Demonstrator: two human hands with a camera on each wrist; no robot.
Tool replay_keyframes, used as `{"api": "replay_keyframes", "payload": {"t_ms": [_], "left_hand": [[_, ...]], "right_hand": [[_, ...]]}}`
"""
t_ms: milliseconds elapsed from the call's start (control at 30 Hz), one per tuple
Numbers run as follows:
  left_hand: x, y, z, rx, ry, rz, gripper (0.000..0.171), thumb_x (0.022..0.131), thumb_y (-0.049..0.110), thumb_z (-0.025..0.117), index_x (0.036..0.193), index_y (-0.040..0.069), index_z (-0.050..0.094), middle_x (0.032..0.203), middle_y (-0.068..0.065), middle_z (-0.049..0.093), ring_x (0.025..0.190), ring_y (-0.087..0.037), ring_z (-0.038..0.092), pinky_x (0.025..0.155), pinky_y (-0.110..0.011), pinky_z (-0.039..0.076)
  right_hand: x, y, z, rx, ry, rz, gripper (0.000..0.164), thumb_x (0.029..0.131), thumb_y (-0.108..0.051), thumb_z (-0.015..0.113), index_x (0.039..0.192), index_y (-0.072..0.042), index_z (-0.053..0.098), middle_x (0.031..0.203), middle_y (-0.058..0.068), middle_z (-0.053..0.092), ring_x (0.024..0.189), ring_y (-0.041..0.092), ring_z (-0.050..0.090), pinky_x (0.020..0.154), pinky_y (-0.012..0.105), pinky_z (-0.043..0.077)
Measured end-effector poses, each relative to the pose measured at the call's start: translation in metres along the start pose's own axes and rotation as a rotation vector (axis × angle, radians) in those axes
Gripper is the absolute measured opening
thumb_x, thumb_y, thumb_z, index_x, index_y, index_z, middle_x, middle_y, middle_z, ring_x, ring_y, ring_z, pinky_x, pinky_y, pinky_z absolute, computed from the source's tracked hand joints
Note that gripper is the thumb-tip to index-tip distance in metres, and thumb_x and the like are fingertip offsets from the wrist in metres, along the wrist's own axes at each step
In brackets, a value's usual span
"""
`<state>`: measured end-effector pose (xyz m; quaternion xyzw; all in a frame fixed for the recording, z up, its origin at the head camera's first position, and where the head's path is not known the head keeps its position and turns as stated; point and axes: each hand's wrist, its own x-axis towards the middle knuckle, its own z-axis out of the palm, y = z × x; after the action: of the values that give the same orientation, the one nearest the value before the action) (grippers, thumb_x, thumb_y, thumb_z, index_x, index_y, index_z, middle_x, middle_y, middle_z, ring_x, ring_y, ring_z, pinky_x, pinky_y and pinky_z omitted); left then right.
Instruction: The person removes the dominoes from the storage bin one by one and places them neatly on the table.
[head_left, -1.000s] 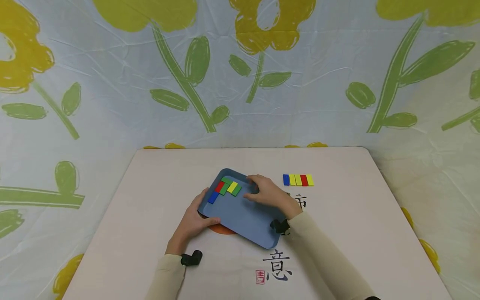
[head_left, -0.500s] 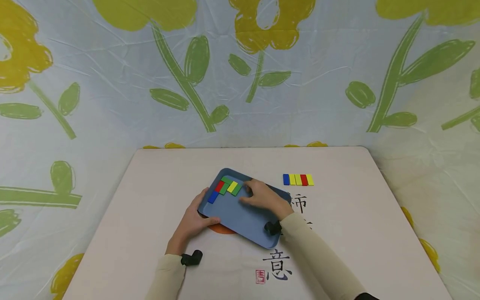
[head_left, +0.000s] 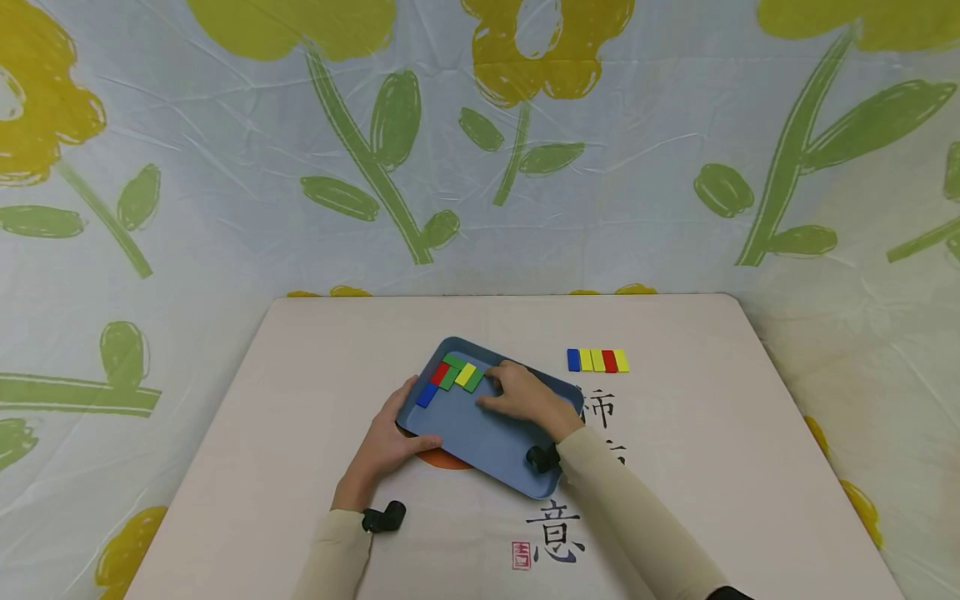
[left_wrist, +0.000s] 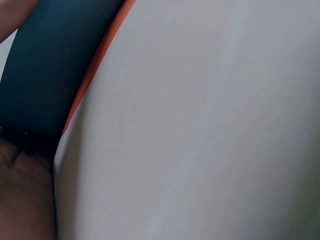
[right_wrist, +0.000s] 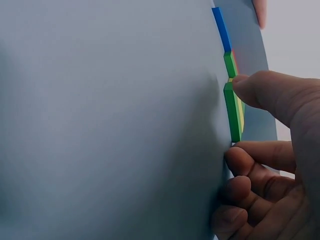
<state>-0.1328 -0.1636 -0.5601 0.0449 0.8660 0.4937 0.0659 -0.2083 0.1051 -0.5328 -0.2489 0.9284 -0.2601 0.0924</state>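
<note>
A blue-grey tray (head_left: 510,450) lies at a slant on the table. My left hand (head_left: 386,446) grips its left corner, thumb over the near rim. Inside, towards the far left, flat domino blocks form a small group: a blue domino (head_left: 427,395), a red domino (head_left: 439,372), a yellow domino (head_left: 465,373) and several green ones. Over the tray, my right hand (head_left: 522,397) has curled fingers at the group's right side. In the right wrist view its thumb (right_wrist: 252,86) and index finger (right_wrist: 242,156) pinch the two ends of a green domino (right_wrist: 231,114).
Beyond the tray's right end, a row of blue, yellow and red dominoes (head_left: 597,361) lies on the table (head_left: 735,433). The pale cloth carries black characters (head_left: 553,533) and an orange print (head_left: 445,459), partly under the tray. A flower-printed curtain (head_left: 600,167) hangs behind.
My right hand has shifted left and slightly down to the domino group, its fingers drawing in. The left hand, tray and dominoes look unchanged.
</note>
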Motion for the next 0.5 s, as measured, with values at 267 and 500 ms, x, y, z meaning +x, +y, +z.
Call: {"api": "replay_keyframes", "payload": {"t_ms": [267, 500], "left_hand": [[0.0000, -0.0005, 0.0006, 0.003, 0.002, 0.011, 0.106, 0.067, 0.042, 0.087, 0.151, 0.043, 0.022, 0.157, 0.002, 0.028, 0.143, -0.029, 0.030, 0.111, -0.062, 0.027], [0.0000, -0.0003, 0.0009, -0.001, 0.004, -0.003, 0.107, 0.066, 0.045, 0.087, 0.151, 0.044, 0.021, 0.157, 0.006, 0.027, 0.143, -0.027, 0.029, 0.112, -0.061, 0.026]], "right_hand": [[0.0021, -0.0031, -0.0006, 0.000, 0.002, -0.002, 0.046, 0.086, -0.039, 0.070, 0.112, -0.002, 0.064, 0.084, 0.002, 0.051, 0.072, 0.013, 0.049, 0.057, 0.024, 0.040], [0.0040, -0.0045, -0.0008, -0.004, 0.002, 0.005, 0.051, 0.086, -0.038, 0.071, 0.119, 0.000, 0.064, 0.086, 0.003, 0.052, 0.074, 0.013, 0.049, 0.060, 0.024, 0.041]]}}
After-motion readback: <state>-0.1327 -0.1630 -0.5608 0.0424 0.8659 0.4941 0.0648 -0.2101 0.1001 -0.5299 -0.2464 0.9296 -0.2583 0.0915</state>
